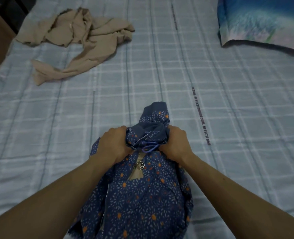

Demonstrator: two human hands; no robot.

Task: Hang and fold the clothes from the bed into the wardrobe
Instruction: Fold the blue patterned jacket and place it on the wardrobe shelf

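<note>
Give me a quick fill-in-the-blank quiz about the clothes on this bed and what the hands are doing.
1. The left hand and right hand both grip the ____ patterned jacket.
2. The beige garment lies crumpled to the far ____ of it, with no hand on it.
3. The pillow sits at the far ____ corner of the bed.
Missing words: blue; left; right.

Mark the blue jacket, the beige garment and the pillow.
blue jacket (139, 200): head view, on its printed front below the zipper pull.
beige garment (98, 40): head view, on its crumpled middle.
pillow (263, 19): head view, on its blue printed face.
</note>
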